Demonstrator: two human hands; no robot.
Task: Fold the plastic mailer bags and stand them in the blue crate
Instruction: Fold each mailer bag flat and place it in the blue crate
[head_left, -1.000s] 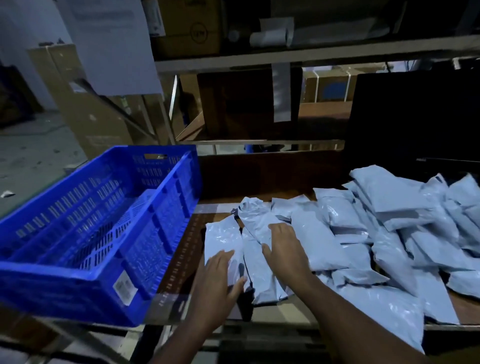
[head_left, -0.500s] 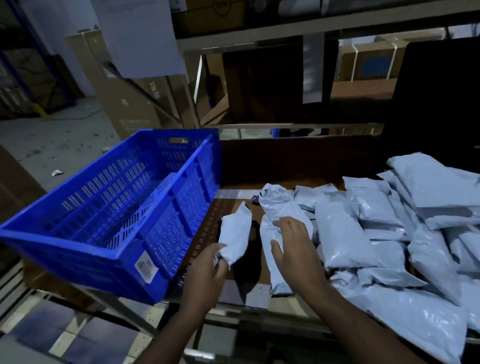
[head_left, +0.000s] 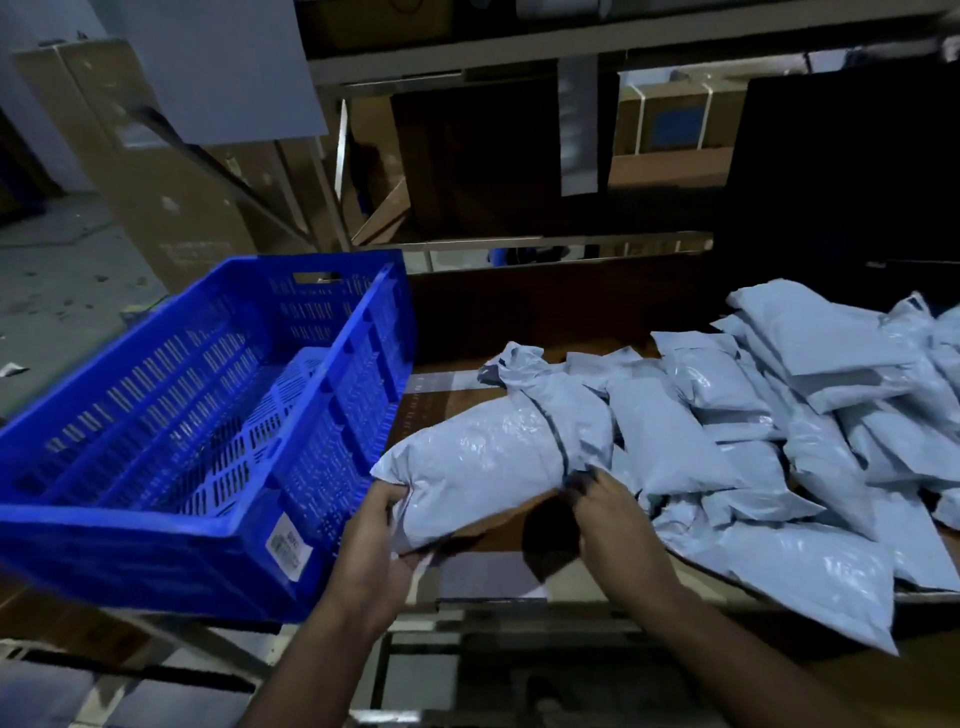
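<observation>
From the head camera, we see a pale grey mailer bag (head_left: 488, 462) held up between both hands, just above the near edge of the worktop (head_left: 447, 405) and just right of the blue crate (head_left: 208, 426). We judge the bag light and soft: its skin is glossy, crinkled film that puckers where it is gripped, so it should bend easily but may slip through loose fingers. It looks padded by whatever is inside, so a fold would likely spring back unless it is pinched at the crease. The two short ends seem to us the surest places to take hold, as is done here.

Our left hand (head_left: 376, 540) grips the bag's near left end, fingers curled under it and thumb over the top. Our right hand (head_left: 608, 504) pinches the bag at its right part, beside a dark band that crosses the film; the fingertips are bunched close and narrow round the plastic.

The crate sits tilted at the left, and no bag shows inside it; its slotted floor is bare where we can see. A heap of further mailer bags (head_left: 779, 441) lies on the worktop to the right, overlapping one another. So we judge the task barely begun.
</observation>
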